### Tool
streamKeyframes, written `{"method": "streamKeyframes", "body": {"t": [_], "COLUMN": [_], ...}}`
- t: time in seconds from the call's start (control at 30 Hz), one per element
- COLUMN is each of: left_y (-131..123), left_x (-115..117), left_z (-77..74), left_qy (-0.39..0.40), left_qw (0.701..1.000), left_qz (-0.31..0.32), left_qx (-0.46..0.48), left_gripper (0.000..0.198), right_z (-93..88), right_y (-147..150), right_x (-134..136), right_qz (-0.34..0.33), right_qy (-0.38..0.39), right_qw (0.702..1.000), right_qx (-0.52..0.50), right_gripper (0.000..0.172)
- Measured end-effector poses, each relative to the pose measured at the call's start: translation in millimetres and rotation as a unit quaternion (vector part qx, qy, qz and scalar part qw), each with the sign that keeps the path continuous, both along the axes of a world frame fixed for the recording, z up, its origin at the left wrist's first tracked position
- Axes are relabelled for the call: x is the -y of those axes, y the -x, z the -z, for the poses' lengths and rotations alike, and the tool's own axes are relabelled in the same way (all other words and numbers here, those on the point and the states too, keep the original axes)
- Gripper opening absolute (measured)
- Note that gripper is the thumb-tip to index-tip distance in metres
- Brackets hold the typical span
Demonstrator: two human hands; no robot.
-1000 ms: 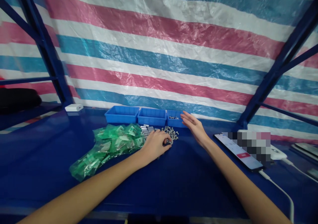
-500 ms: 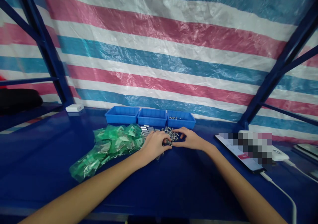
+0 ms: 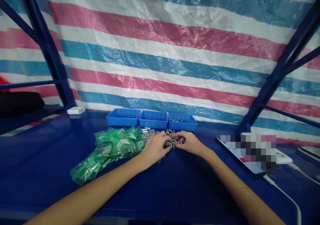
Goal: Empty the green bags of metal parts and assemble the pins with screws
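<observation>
A small heap of little silver metal parts (image 3: pixel 171 134) lies on the blue table (image 3: pixel 175 185), in front of three blue trays. My left hand (image 3: pixel 155 147) rests on the heap's left side with its fingers curled over the parts. My right hand (image 3: pixel 188 142) meets it from the right, fingers bent and pinched into the same heap. What either hand grips is too small to make out. Left of the hands lies a pile of green plastic bags (image 3: pixel 110 148). Some silver cylinders (image 3: pixel 147 131) lie between the bags and the heap.
Three blue trays (image 3: pixel 153 119) stand in a row at the back; the right one (image 3: pixel 181 122) holds a few metal parts. A phone (image 3: pixel 240 155) with a white cable (image 3: pixel 287 198) lies at the right. A white box (image 3: pixel 76 110) sits back left. Blue frame posts stand at both sides.
My right hand came down from over the right tray, where it was open, onto the heap of metal parts and curled its fingers beside my left hand. The left hand stayed put.
</observation>
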State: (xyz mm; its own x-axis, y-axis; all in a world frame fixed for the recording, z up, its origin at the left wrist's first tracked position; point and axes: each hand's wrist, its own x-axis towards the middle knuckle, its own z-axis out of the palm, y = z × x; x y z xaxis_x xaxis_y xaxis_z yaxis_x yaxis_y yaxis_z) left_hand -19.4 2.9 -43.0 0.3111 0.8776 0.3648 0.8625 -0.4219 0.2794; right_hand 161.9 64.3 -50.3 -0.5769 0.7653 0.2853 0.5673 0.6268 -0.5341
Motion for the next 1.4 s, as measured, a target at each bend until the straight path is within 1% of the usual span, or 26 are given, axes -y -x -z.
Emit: {"method": "streamKeyframes", "body": {"t": [0.27, 0.4, 0.57, 0.7, 0.9, 1.13, 1.4], "left_y": [1.0, 1.8, 1.5, 0.5, 0.6, 0.4, 0.4], "left_x": [-2.5, -3.0, -2.5, -1.6, -1.7, -0.5, 0.0], "left_z": [4.1, 5.7, 5.0, 3.4, 4.4, 3.3, 0.8], "left_qy": [-0.016, -0.025, -0.021, -0.013, -0.025, -0.014, -0.006], "left_qw": [1.000, 0.999, 0.999, 0.999, 0.999, 0.998, 0.999], "left_qz": [0.011, 0.024, 0.036, 0.037, 0.044, 0.052, 0.048], "left_qx": [0.007, 0.010, 0.015, 0.014, 0.013, 0.019, 0.013], "left_gripper": [0.016, 0.017, 0.013, 0.011, 0.011, 0.014, 0.010], "right_z": [2.5, 1.6, -0.3, -2.1, -7.3, -10.3, -13.0], "right_y": [3.0, 4.0, 4.8, 5.4, 6.7, 7.7, 8.3], "right_x": [-0.9, 0.1, 1.8, 2.9, 7.2, 10.5, 13.9], "right_qz": [0.006, 0.000, 0.001, 0.003, 0.000, 0.016, 0.029], "right_qy": [-0.031, -0.041, -0.041, -0.038, -0.030, -0.027, -0.031], "right_qw": [0.999, 0.999, 0.999, 0.999, 1.000, 0.999, 0.999], "right_qx": [-0.002, -0.005, -0.004, -0.003, 0.003, 0.030, 0.034], "right_gripper": [0.019, 0.018, 0.017, 0.019, 0.024, 0.026, 0.022]}}
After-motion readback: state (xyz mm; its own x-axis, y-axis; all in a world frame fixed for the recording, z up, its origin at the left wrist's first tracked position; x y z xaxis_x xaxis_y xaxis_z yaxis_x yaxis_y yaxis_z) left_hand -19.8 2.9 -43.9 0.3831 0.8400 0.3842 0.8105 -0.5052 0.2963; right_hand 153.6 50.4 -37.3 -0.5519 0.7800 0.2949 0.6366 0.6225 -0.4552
